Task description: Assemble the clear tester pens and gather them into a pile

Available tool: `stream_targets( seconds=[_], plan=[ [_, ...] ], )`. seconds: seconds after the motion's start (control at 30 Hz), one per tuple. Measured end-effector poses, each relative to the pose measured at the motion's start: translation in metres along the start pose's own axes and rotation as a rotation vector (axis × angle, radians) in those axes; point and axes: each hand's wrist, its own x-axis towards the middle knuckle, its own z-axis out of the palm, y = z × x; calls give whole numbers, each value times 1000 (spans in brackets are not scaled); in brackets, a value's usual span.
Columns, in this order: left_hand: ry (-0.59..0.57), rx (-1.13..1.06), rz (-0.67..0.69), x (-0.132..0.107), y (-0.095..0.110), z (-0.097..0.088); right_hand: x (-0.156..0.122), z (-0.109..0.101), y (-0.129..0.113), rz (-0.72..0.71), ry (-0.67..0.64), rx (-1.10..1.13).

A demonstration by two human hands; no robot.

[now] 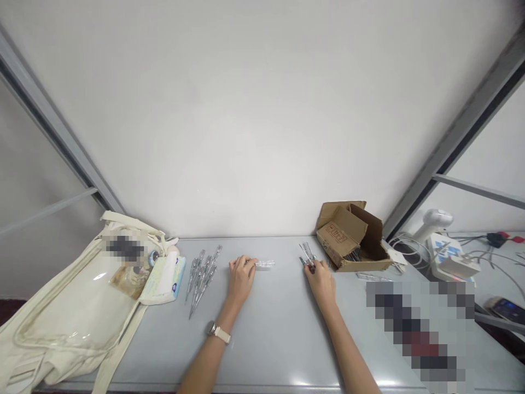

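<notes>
My left hand (241, 278) rests on the grey table (279, 328), its fingers pinched on a small clear plastic piece (264, 264) that sticks out to the right. A watch sits on that wrist. My right hand (319, 280) is closed around a few thin clear pen-like tools (307, 254) that stand up from its fingers. Several more of these clear tools (202, 278) lie in a loose row left of my left hand. An open cardboard box (351, 236) holding more of them stands just right of my right hand.
A cream tote bag (77, 306) with a tissue pack (163, 280) lies at the left. Right of the box are white cables (410, 246), a white device (449, 257) and a phone (508, 311). A white wall runs behind the table.
</notes>
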Motion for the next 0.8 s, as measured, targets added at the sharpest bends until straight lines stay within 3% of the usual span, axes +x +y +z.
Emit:
stream_targets(
  seconds=[0.17, 0.27, 0.43, 0.53, 0.67, 0.8],
  plan=[
    [-31, 22, -12, 1, 0, -1, 0, 0, -1, 9, 44, 28],
    [-111, 14, -33, 0, 7, 0, 0, 0, -1, 21, 125, 51],
    [-354, -51, -196, -3, 40, 15, 5, 2, 5, 42, 213, 107],
    [-433, -93, -258, 2, 66, 32, 7, 5, 9, 28, 239, 144],
    [-434, -344, -360, 15, 91, 56, 8, 8, 13, -30, 273, 207],
    [-311, -550, -358, 16, 94, 67, 8, 8, 15, -90, 315, 254]
  ],
)
